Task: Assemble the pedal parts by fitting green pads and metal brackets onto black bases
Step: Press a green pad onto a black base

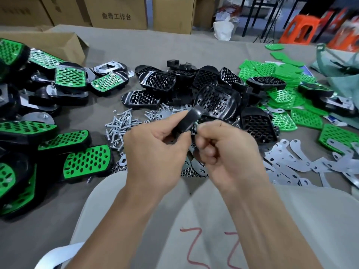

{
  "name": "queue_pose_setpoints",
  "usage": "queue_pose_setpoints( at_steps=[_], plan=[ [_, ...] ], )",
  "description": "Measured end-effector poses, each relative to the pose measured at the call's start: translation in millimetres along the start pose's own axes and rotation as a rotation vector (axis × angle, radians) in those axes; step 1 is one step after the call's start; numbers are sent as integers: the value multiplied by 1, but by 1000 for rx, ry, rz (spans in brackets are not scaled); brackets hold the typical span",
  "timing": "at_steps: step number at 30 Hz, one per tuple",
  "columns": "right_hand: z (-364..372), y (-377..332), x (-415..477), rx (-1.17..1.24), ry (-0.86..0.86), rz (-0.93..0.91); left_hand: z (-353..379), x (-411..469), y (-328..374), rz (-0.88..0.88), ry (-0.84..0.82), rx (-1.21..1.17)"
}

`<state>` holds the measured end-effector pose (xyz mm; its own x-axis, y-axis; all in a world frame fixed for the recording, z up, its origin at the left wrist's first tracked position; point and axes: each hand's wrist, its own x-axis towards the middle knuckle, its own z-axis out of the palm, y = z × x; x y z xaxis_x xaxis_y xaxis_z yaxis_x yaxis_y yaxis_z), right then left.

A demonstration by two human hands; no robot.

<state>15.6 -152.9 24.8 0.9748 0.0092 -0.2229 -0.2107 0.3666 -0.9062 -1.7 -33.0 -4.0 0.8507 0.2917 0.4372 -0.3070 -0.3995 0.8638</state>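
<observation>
My left hand [155, 146] grips the narrow stem of a black pedal base [213, 101], whose perforated face tilts away from me above the table. My right hand [223, 144] has its fingers curled against the stem's right side, pinching something small and silvery there; what it is I cannot tell. Loose black bases [157, 80] are piled behind my hands. Green pads [279, 74] lie heaped at the right. Flat metal brackets [291, 158] are spread at the near right.
Finished pedals with green pads [87, 162] crowd the left side. Bolts and nuts [120, 123] lie scattered left of my hands. An open cardboard box [58, 45] stands far left, more boxes [116, 14] behind. My lap is below the table edge.
</observation>
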Motion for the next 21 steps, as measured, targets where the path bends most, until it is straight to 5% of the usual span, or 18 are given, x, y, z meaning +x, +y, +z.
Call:
queue_pose_setpoints(
  at_steps=[2, 6, 8, 12, 13, 18, 21],
  plan=[
    [-6, -2, 3, 198, -66, 203, 1, 2, -1, 37, -17, 61],
    [-2, 4, 1, -630, 179, -467, 3, 2, -4, -14, -46, -36],
    [-1, 10, 0, -866, 213, -600, 2, 2, -4, -32, -12, -47],
    [-8, -6, 0, -150, -106, -20, 2, 1, -1, 36, -13, -17],
    [-10, -5, 1, -153, -107, -3, 3, 1, 0, 42, -20, 9],
    [4, 12, 2, -672, 174, -544, 1, 2, -6, -35, -2, -104],
    [0, 6, 5, -461, -22, -242, -1, 2, -3, 8, 21, -38]
  ],
)
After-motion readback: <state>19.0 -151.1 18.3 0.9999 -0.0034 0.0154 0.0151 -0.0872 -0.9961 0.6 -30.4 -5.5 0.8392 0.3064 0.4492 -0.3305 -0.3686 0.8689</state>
